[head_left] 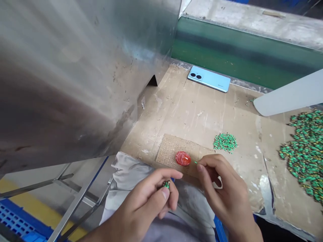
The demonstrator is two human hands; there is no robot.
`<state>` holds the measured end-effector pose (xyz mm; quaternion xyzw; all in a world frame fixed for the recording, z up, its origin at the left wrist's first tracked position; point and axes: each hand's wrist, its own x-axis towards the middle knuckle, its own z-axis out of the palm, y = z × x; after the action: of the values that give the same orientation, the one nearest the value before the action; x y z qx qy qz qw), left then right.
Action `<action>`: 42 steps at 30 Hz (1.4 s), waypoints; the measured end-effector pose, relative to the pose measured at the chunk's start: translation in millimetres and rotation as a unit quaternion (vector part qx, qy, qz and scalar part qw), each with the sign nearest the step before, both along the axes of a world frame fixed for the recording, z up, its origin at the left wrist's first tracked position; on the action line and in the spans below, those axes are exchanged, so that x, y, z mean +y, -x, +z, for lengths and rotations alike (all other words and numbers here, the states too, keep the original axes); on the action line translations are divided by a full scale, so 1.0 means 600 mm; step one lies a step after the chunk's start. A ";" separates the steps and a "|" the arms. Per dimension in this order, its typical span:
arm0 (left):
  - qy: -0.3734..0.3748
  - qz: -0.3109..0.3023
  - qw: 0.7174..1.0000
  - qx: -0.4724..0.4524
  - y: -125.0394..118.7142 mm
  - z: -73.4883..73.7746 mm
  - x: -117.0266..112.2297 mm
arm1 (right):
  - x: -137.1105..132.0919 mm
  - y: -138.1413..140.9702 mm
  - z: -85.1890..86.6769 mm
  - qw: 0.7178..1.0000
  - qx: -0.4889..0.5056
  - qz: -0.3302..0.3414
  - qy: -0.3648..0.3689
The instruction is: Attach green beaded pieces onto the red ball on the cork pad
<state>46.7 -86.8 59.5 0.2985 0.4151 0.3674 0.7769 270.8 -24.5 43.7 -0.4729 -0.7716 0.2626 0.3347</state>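
My left hand (151, 195) is curled, with a small green piece with gold-brown ends (166, 184) held between thumb and fingers. Thumb and forefinger of my right hand (219, 185) pinch a tiny green piece (195, 162). Just left of that piece, a shallow red oval dish (183, 158) with a glossy surface lies on a rough tan board (168, 148); whether it contains liquid is hard to tell. Beyond my right hand sits a little heap of tiny green pieces (225, 142). A larger pile of green and gold pieces (308, 151) spreads at the right.
A big metal panel (88, 74) walls off the left side. On the cardboard-covered table (191, 114), a light blue phone (209, 79) lies near the green back edge (239, 53). A white tube-like object (290, 94) reaches in from the right. Metal legs (78, 198) stand lower left.
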 end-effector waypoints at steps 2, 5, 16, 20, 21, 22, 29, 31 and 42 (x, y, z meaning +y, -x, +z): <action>0.004 0.016 0.999 -0.042 0.002 -0.002 0.002 | 0.003 0.001 -0.005 1.000 -0.024 0.001 -0.009; 0.012 0.030 0.998 -0.050 0.004 0.000 0.007 | 0.004 0.006 -0.008 0.999 -0.040 0.006 -0.019; 0.003 0.054 0.998 -0.044 -0.002 -0.006 0.009 | 0.007 0.010 0.001 0.998 -0.068 0.017 -0.001; -0.007 0.046 0.999 -0.017 -0.001 -0.002 0.013 | 0.006 0.011 0.000 0.997 -0.073 0.012 0.010; -0.011 0.044 0.999 -0.009 0.000 -0.002 0.014 | 0.007 0.011 0.000 0.997 -0.074 0.012 0.013; -0.015 0.042 0.999 -0.002 0.001 -0.002 0.014 | 0.007 0.011 0.000 0.997 -0.073 0.012 0.013; -0.058 0.044 0.996 0.052 0.007 -0.016 0.012 | -0.001 -0.014 0.010 0.999 -0.031 -0.018 0.013; -0.049 0.050 0.996 0.058 0.007 -0.018 0.011 | -0.008 -0.021 0.007 0.999 -0.042 -0.012 0.012; -0.051 0.054 0.995 0.073 0.002 -0.020 0.015 | -0.024 -0.012 -0.021 0.993 -0.118 0.017 -0.014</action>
<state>45.4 -77.7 47.3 0.3412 0.4664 0.4070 0.7074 277.9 -39.1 31.0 -0.4830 -0.8171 0.1995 0.2434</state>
